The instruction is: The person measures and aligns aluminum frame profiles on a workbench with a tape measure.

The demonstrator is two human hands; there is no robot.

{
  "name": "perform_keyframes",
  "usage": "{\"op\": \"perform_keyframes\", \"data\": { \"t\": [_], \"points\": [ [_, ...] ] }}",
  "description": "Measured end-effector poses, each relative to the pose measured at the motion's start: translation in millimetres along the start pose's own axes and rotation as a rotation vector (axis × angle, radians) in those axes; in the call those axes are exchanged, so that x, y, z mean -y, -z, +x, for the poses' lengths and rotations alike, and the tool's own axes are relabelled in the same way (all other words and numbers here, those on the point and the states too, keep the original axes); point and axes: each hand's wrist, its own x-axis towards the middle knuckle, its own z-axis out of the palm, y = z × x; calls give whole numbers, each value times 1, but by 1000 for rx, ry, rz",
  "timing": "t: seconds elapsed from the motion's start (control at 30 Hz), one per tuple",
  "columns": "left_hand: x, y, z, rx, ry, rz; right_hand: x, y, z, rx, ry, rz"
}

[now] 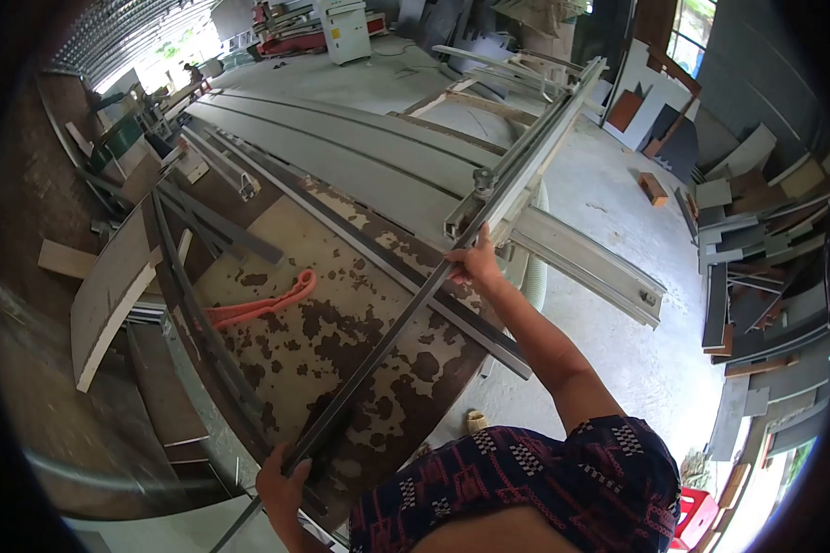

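Observation:
A long, narrow dark strip (369,361) runs diagonally over the worn table, from the lower left up toward the metal rail. Near its lower end, my left hand (281,487) grips the strip with thumb and fingers on either side. Farther up, my right hand (475,264) holds it close to the rail's near end, the index finger pointing up along it. Beneath the strip, a grey bar (378,258) crosses the table the other way. A pink-orange plastic tool with a looped handle (281,300) lies left of the strip.
The grooved machine bed (341,152) stretches away beyond the worn table (341,318). A metal rail (539,138) and a grey channel beam (590,263) stand at the right. Curved boards (120,286) lean at left; offcuts (756,276) are stacked along the right wall.

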Motion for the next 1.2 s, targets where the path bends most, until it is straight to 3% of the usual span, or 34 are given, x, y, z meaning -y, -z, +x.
{"op": "perform_keyframes", "data": {
  "t": [0.27, 0.47, 0.67, 1.2],
  "points": [
    [2, 6, 3, 86, -123, -70, 6, 18, 28, 11, -52, 34],
    [-9, -14, 10, 99, -74, -220, 14, 32, 50, 1, -57, 4],
    [-14, -29, 9, 3, -196, -160, 21, 40, 61, -9, -79, -99],
    [-46, -59, 7, -9, -235, -96, 20, 48, 32, -39, 39, -127]
  ]
}}
